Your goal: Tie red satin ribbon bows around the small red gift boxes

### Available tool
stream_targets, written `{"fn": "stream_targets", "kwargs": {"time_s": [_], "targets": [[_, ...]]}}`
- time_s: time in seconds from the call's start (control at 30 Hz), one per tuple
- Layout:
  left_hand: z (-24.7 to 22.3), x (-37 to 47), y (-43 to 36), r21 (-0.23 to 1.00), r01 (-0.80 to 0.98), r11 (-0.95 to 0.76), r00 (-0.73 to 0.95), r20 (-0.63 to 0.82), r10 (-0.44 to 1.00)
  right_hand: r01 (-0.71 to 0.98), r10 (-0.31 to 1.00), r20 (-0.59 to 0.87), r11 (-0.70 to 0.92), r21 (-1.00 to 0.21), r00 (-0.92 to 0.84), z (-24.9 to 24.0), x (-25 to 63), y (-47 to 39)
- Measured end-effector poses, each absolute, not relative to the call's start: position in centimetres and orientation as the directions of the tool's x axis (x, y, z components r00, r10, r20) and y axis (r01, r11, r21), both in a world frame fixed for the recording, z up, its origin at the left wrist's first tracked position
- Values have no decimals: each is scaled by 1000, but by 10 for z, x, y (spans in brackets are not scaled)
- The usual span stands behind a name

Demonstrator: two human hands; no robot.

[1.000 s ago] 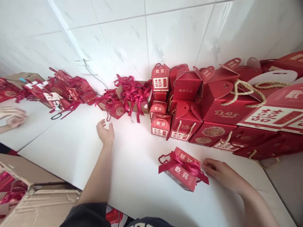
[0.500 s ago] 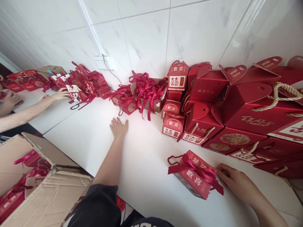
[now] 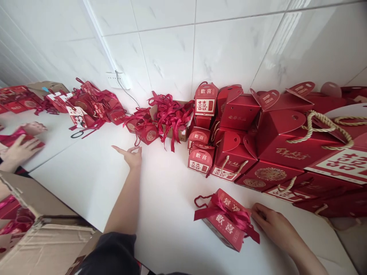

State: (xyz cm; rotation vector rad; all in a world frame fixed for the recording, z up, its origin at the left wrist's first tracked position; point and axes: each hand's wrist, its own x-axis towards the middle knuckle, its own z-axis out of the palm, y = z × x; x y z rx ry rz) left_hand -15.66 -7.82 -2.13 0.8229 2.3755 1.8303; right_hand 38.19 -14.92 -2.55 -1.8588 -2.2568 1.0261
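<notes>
Above the white table, my left hand (image 3: 131, 157) is raised with its forefinger stretched out to the left and the thumb apart; it holds nothing. Just beyond its fingertips stand small red gift boxes (image 3: 150, 134) with cord handles. My right hand (image 3: 265, 221) rests on the table with curled fingers, against the right end of a red gift box (image 3: 229, 219). Whether the fingers pinch anything there is hidden. That box lies on its side, with a dark red ribbon bow (image 3: 229, 208) across it and a cord loop at its left end.
Larger red boxes with rope handles (image 3: 286, 141) are stacked along the wall at right. A small carton (image 3: 182, 134) overflows with ribbons. Black-handled scissors (image 3: 77, 134) lie farther left. A co-worker's hand (image 3: 21, 152) grips a red box. An open cardboard box (image 3: 54, 244) stands front left.
My left hand has gone from spread on the table to a pointing shape. My right hand stays by the box. The co-worker's hand has left the box pile. The view has turned slightly right.
</notes>
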Motion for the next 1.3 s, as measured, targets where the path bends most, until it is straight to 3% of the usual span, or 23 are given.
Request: {"fn": "stream_targets", "kwargs": {"time_s": [0.17,0.53,0.87,1.07,1.23,1.3], "targets": [[-24,-165,-75,931,318,182,-841,188,507,871,890,-372,54,-489,-264,-21,381,-150],[-24,-163,-76,866,423,269,-783,199,590,882,871,-435,-5,-471,-227,-23,383,-149],[-5,-127,-87,675,634,376,-556,60,829,883,888,-403,7,-469,-221,-26,383,-147],[40,-51,-128,696,691,193,-238,-33,971,799,884,-333,71,-597,-327,14,383,-145],[76,31,-197,800,574,-176,179,88,980,728,900,-105,267,-632,-422,75,365,-145],[77,57,-218,820,520,-239,228,136,964,679,878,-46,334,-653,-477,94,352,-144]]}}
